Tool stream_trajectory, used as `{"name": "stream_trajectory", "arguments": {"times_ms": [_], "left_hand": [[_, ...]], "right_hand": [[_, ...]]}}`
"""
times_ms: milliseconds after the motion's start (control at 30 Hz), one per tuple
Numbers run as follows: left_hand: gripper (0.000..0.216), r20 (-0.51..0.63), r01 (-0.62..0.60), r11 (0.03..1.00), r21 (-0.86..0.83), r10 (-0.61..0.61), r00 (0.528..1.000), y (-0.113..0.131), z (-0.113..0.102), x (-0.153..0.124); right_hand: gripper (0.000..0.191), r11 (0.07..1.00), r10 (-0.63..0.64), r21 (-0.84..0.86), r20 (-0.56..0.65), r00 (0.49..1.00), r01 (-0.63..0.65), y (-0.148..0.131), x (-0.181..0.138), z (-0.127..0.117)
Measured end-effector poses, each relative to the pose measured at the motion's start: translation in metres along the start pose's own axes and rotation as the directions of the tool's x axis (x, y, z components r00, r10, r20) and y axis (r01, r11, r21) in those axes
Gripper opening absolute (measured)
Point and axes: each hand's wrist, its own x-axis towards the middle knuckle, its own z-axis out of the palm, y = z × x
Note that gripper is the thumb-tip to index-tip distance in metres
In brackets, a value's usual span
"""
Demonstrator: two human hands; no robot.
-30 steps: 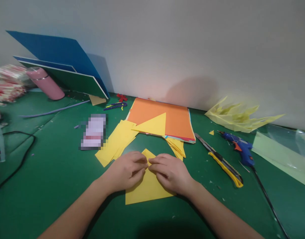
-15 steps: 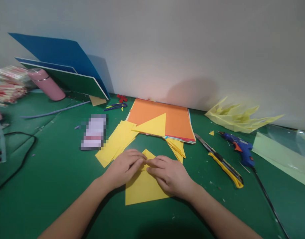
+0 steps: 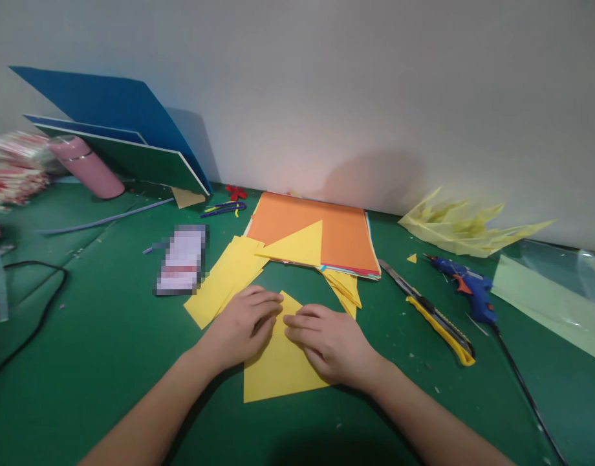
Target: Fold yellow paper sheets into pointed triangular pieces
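"Grip looks loose from here?"
"Yes: left hand (image 3: pixel 244 327) and right hand (image 3: pixel 334 343) lie apart, unclamped, resting on the yellow paper (image 3: pixel 282 367), on the green table (image 3: pixel 108 310)."
"How would it handle?"
"Light, probably crisp, quick to crease; I'd take its edges."

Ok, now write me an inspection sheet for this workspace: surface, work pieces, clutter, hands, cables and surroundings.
Surface: green tabletop, small scraps scattered on the right.
Work pieces: yellow sheet partly under both hands; yellow strips beyond the left hand.
Clutter: cutter, blade out; glue gun; pink bottle, tilted.
Hands: left hand and right hand with fingers on the sheet.
Cables: glue gun's black cord; another black cable at far left.
Surroundings: grey wall behind; blue board propped up at left.
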Motion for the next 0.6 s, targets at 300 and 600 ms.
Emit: {"name": "stream_trajectory", "arguments": {"times_ms": [300,600], "left_hand": [[0.024,0.061,0.126,0.990,0.057,-0.129,0.990,0.0013,-0.0006,-0.0014],[0.029,0.177,0.074,0.979,0.190,-0.109,0.978,0.0041,-0.0100,-0.0002]], "right_hand": [[0.029,1.000,0.011,0.008,0.021,1.000,-0.011,0.0002,-0.0006,0.0000],[0.028,1.000,0.025,-0.012,0.054,0.998,-0.025,-0.0012,-0.0004,-0.0009]]}}
